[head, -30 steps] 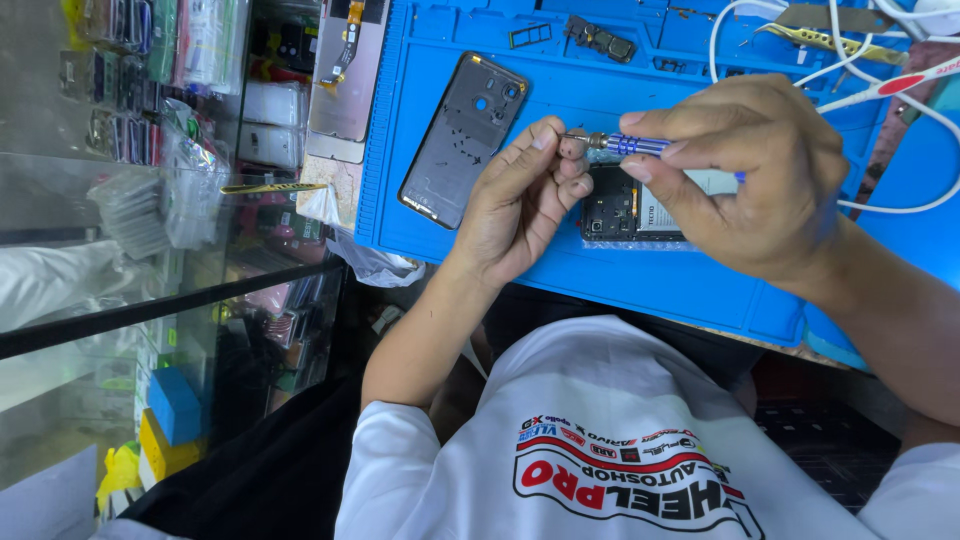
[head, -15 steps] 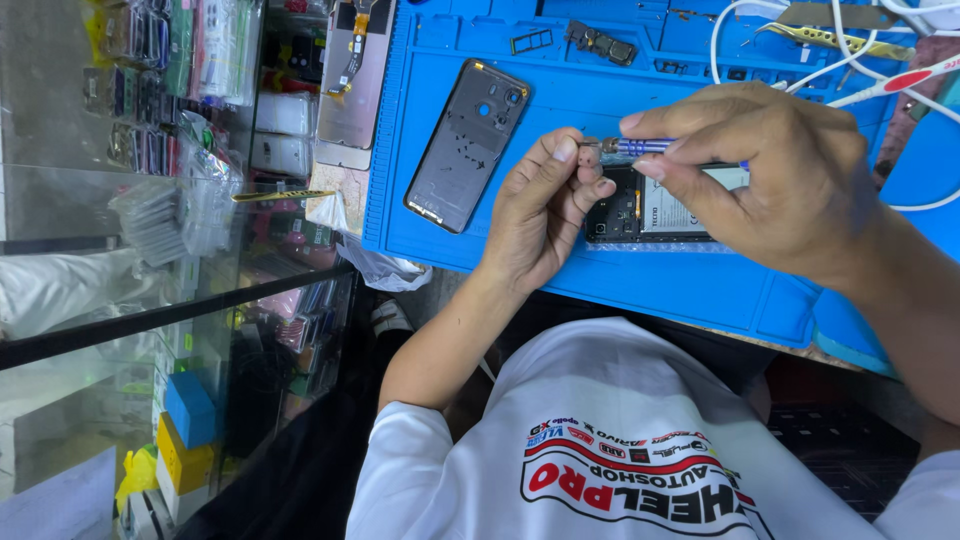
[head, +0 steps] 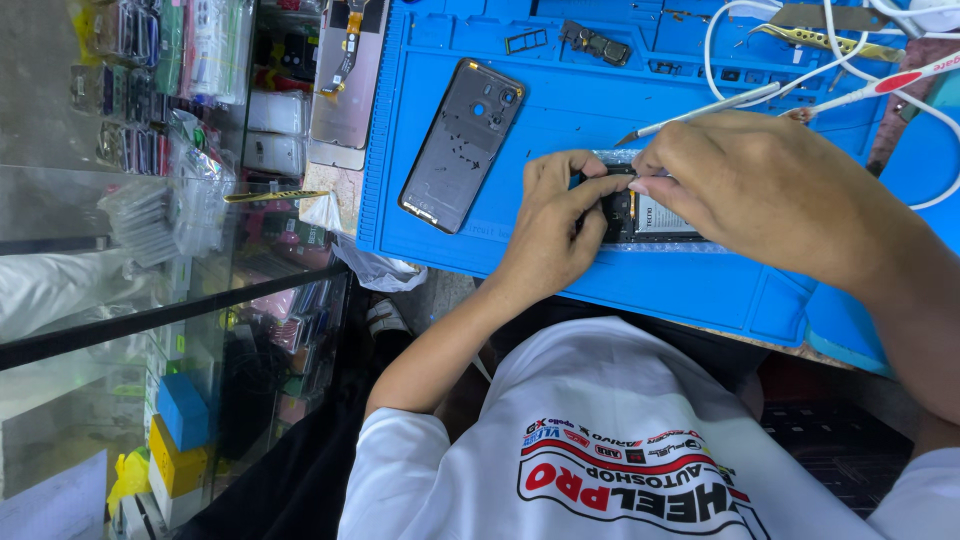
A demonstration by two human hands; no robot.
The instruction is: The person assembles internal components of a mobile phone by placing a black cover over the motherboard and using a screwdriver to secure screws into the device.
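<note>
An opened phone lies on the blue work mat, with its dark insides and a white-labelled battery showing. My left hand grips its left end, fingers curled over the edge. My right hand comes from the right, with thumb and forefinger pinched together on the phone's upper left part. Whatever is between those fingertips is hidden. The blue-handled screwdriver is out of sight. The dark back cover lies apart on the mat, left of my hands.
A thin silver tool lies just beyond my right hand. White cables, tweezers and small parts lie at the mat's far edge. Another phone panel rests left of the mat. A glass counter with stock is at left.
The blue-handled screwdriver that my right hand held over the phone has gone from view. Both hands have dropped onto the phone, fingertips now meeting on it.
</note>
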